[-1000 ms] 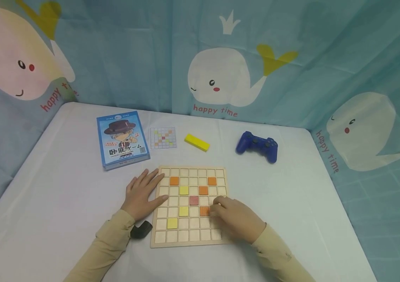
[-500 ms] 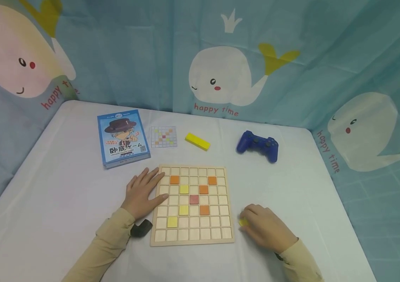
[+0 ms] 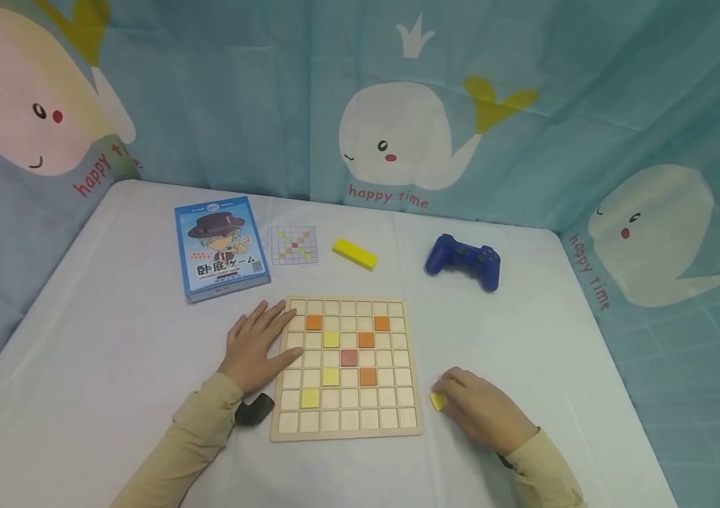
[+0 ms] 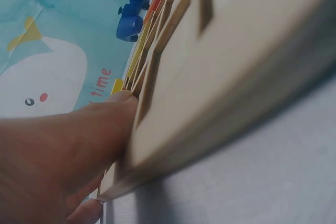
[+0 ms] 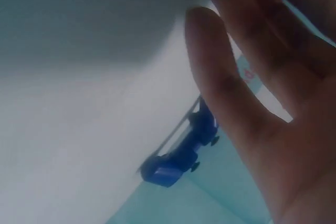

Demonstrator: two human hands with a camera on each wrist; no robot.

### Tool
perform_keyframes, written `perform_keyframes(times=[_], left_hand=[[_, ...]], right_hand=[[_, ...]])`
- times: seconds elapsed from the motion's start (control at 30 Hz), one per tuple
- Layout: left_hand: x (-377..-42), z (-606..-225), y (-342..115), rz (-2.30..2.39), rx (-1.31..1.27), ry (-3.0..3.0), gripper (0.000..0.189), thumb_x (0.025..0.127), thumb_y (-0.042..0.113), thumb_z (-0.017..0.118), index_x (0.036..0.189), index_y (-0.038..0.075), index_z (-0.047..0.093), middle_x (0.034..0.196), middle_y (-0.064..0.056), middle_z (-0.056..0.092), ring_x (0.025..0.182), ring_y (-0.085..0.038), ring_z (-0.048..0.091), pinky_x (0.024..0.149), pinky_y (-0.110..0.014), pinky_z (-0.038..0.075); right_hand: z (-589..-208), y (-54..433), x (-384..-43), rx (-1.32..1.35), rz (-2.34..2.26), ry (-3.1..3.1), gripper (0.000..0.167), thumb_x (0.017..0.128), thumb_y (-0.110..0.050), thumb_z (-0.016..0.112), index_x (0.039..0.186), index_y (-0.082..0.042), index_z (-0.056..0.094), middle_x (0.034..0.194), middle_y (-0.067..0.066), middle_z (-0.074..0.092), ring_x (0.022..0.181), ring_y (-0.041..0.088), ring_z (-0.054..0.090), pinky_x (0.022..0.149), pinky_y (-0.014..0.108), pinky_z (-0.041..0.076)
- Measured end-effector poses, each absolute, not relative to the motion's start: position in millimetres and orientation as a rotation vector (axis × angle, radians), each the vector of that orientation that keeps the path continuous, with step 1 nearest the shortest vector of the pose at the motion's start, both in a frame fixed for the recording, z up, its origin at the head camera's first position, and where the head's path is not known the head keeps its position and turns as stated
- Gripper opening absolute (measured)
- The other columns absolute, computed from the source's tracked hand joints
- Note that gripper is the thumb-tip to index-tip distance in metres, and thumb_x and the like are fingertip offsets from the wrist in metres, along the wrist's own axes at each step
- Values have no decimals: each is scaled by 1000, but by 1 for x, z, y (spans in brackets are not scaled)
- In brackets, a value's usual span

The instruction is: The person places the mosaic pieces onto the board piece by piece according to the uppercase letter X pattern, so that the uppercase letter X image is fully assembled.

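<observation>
A wooden grid board lies on the white table, with orange, yellow and red square tiles in some of its cells. My left hand rests on the board's left edge, fingers spread; in the left wrist view the thumb lies against the rim. Right of the board, my right hand is low over the table, fingers bent, pinching a yellow tile at its fingertips. One corner of the tile sticks out; the rest is hidden. The right wrist view shows outer fingers but no tile.
Behind the board lie a blue game box, a card printed with a coloured grid, a yellow bar and a blue game controller. A whale-patterned curtain surrounds the table's back and sides.
My right hand has moved from the board's right side out to the table on the right, where the yellow tile shows at its fingertips. The left hand has stayed in place.
</observation>
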State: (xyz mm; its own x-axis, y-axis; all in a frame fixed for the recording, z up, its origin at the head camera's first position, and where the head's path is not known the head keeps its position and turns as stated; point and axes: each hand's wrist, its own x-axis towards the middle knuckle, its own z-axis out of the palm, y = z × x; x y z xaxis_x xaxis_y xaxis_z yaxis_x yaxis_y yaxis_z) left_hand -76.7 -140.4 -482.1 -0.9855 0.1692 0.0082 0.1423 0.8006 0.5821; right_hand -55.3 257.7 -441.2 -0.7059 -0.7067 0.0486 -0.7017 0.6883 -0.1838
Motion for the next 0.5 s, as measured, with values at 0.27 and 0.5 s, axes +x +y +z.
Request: perform_keyframes(times=[0.27, 0.5], left_hand=[[-77, -482, -140, 946, 254, 2936, 70, 88, 44, 63, 147, 15, 39, 156, -9, 28, 146, -36, 12, 113, -60, 6], [-76, -482, -140, 948, 256, 2937, 70, 88, 45, 63, 147, 16, 39, 156, -9, 28, 146, -36, 12, 113, -60, 6]], right_hand=[[-439, 249, -56, -1189, -379, 2920, 32, 79, -14, 78, 106, -13, 61, 100, -6, 63, 89, 6, 62, 78, 25, 54], [-442, 230, -55, -1278, -476, 2910, 29, 79, -18, 78, 102, -13, 61, 99, -6, 63, 89, 7, 63, 78, 25, 54]])
